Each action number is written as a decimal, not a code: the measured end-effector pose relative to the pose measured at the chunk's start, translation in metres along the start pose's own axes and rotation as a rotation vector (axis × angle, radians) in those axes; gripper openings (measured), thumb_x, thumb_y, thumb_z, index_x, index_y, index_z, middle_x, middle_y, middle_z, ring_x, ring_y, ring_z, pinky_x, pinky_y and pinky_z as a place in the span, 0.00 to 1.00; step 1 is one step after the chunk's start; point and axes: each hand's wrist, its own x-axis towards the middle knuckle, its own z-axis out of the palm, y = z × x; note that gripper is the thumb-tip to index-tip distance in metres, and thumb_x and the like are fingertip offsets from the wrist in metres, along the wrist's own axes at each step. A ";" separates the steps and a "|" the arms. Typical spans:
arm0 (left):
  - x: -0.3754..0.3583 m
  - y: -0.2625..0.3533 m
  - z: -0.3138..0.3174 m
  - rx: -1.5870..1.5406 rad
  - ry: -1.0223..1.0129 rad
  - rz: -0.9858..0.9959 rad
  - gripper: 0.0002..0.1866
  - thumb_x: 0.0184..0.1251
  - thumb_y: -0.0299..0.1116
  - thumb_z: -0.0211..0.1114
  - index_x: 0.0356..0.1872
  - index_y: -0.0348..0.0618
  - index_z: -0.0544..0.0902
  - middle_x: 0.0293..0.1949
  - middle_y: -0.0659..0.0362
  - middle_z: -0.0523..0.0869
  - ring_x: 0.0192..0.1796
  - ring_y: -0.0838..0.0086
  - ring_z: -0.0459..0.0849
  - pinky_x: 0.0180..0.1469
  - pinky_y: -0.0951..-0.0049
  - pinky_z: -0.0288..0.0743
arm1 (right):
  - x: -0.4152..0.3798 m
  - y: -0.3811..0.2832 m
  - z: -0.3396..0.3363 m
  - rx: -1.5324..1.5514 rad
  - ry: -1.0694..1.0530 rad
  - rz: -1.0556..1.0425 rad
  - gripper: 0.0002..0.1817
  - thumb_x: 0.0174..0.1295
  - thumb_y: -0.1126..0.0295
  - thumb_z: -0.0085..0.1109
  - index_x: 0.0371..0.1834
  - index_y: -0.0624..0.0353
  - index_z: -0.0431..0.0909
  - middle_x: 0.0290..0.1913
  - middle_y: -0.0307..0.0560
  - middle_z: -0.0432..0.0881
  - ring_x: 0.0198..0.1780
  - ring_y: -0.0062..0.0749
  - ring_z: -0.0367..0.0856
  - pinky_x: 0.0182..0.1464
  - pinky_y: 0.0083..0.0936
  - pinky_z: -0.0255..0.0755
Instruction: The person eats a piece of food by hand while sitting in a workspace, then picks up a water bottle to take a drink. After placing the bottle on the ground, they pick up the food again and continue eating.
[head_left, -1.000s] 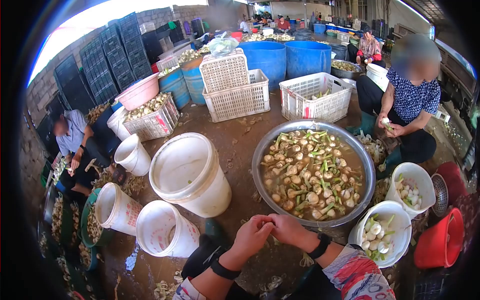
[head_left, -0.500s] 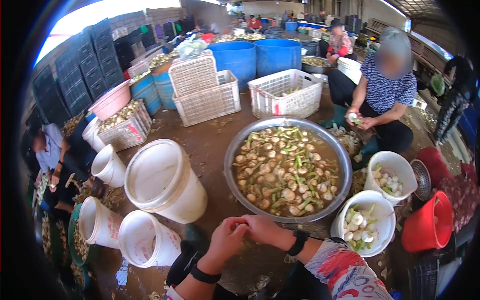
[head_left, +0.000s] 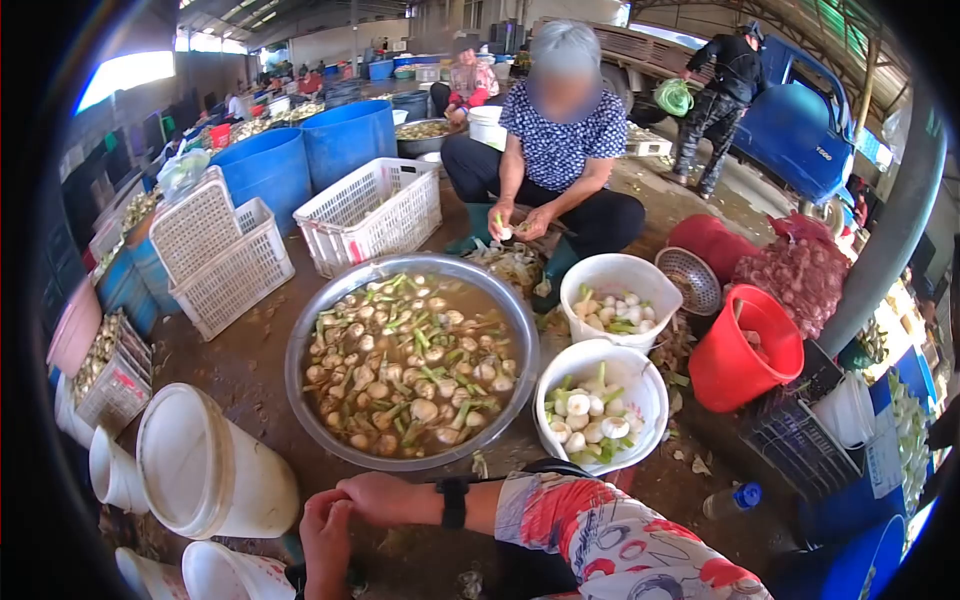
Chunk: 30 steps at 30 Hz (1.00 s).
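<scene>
My left hand (head_left: 326, 540) and my right hand (head_left: 385, 498) meet at the fingertips, low in the view, just below a wide metal basin (head_left: 300, 400). Their fingers are closed together, and anything between them is hidden. Brown water fills the basin, with many garlic bulbs (head_left: 424, 410) and green stems floating in it. To the right of my right forearm stands a white bucket (head_left: 652, 385) of peeled garlic bulbs (head_left: 580, 405). A second white bucket (head_left: 660, 280) behind it also holds peeled bulbs.
A co-worker (head_left: 560, 150) sits across the basin, handling a garlic bulb. White crates (head_left: 370, 240) and blue barrels (head_left: 265, 175) stand behind left. White buckets (head_left: 250, 490) line my left. On the right are a red bucket (head_left: 735, 360), a colander (head_left: 688, 280) and a bottle (head_left: 730, 500).
My view has swung to the right, so the basin and buckets appear farther left. My hands remain together at the fingertips. More of the right side, with a blue vehicle and a post, now shows.
</scene>
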 end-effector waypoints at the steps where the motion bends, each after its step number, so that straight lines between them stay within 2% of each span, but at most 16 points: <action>1: 0.001 -0.001 0.000 -0.005 -0.003 0.002 0.10 0.56 0.27 0.56 0.38 0.33 0.75 0.31 0.58 0.79 0.33 0.80 0.76 0.38 0.81 0.70 | -0.001 0.000 -0.002 -0.002 0.004 0.008 0.13 0.54 0.63 0.50 0.33 0.62 0.73 0.33 0.57 0.78 0.39 0.52 0.75 0.38 0.38 0.68; 9: 0.002 0.000 0.001 -0.119 -0.033 -0.046 0.10 0.59 0.26 0.54 0.40 0.33 0.75 0.33 0.59 0.78 0.34 0.80 0.75 0.39 0.82 0.70 | -0.006 -0.005 -0.006 0.020 0.006 0.062 0.14 0.55 0.62 0.50 0.33 0.63 0.72 0.33 0.58 0.78 0.39 0.53 0.75 0.38 0.38 0.67; 18: -0.002 0.009 -0.001 -0.009 -0.007 -0.048 0.09 0.58 0.26 0.55 0.38 0.33 0.76 0.34 0.58 0.79 0.35 0.79 0.76 0.40 0.81 0.70 | -0.007 -0.010 -0.011 0.017 -0.019 0.062 0.14 0.54 0.61 0.51 0.34 0.61 0.73 0.33 0.56 0.78 0.39 0.52 0.75 0.38 0.38 0.68; 20: -0.001 0.005 -0.002 0.075 -0.003 0.026 0.09 0.58 0.26 0.55 0.38 0.33 0.77 0.34 0.57 0.79 0.35 0.78 0.76 0.40 0.81 0.69 | -0.005 -0.009 -0.009 0.028 -0.033 0.050 0.14 0.54 0.60 0.51 0.34 0.61 0.73 0.33 0.56 0.78 0.39 0.52 0.75 0.38 0.38 0.68; 28: -0.002 0.009 -0.001 0.016 0.002 -0.022 0.09 0.58 0.26 0.56 0.38 0.33 0.77 0.33 0.57 0.79 0.35 0.79 0.76 0.39 0.81 0.70 | -0.004 -0.005 -0.008 0.023 -0.028 0.028 0.15 0.55 0.60 0.51 0.35 0.62 0.74 0.34 0.57 0.78 0.40 0.51 0.76 0.38 0.38 0.68; 30: -0.002 0.010 -0.003 0.020 0.013 -0.040 0.09 0.58 0.26 0.56 0.38 0.33 0.77 0.33 0.58 0.80 0.35 0.79 0.76 0.39 0.81 0.70 | -0.004 -0.012 -0.015 0.033 -0.079 0.088 0.16 0.55 0.59 0.50 0.36 0.62 0.74 0.34 0.57 0.78 0.39 0.51 0.76 0.38 0.37 0.68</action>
